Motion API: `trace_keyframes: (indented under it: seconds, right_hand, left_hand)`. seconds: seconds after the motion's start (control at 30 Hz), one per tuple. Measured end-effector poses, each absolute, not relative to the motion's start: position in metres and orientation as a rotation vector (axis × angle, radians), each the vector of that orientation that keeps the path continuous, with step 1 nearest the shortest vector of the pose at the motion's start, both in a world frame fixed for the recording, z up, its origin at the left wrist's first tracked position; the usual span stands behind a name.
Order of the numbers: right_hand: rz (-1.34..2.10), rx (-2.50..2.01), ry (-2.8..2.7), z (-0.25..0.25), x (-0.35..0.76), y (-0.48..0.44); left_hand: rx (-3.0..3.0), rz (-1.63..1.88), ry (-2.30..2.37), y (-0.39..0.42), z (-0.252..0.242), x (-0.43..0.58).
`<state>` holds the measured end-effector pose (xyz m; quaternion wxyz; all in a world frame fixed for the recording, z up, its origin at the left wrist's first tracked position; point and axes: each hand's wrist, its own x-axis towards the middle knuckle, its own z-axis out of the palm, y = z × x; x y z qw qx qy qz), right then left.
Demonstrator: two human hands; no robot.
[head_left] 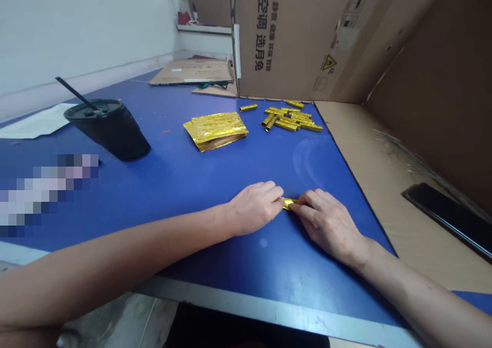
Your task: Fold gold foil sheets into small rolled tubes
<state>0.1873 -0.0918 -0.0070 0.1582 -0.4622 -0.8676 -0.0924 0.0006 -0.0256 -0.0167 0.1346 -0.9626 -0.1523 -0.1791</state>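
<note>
Between my two hands, low over the blue table (215, 184), is a narrow gold foil roll (289, 203). My left hand (257, 207) has its fingers closed on the roll's left end. At the other end, my right hand (326, 220) pinches it with thumb and fingers. Only the short middle piece of the roll shows; the fingers cover the rest. Beyond my hands lies a stack of flat gold foil sheets (217, 128). To the right of that stack, several finished-looking gold foil rolls (294, 118) lie in a loose pile, with a single one slightly apart.
A black cup with a straw (115, 127) stands at the left, near a white paper (38, 121). A big cardboard box (300, 40) rises behind the pile. A black phone (449, 217) lies on cardboard at the right. Flat cardboard (192, 72) lies at the back.
</note>
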Motion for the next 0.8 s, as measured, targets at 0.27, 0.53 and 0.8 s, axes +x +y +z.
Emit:
trace_keyframes:
  seconds: [0.27,0.53,0.8]
  right_hand:
    - [-0.203,-1.363,-2.626,-0.002,0.184,-0.096]
    - [-0.180,-1.470,-2.679,0.007,0.171,-0.109]
    - [-0.216,-1.356,-2.648,0.001,0.166,-0.118]
  left_hand:
    - [-2.832,-0.303,-0.580,-0.046,-0.014,-0.001]
    - [-2.903,-0.278,-0.743,-0.063,-0.013,-0.006]
    - [-2.932,-0.259,-0.759,-0.056,-0.016,-0.009]
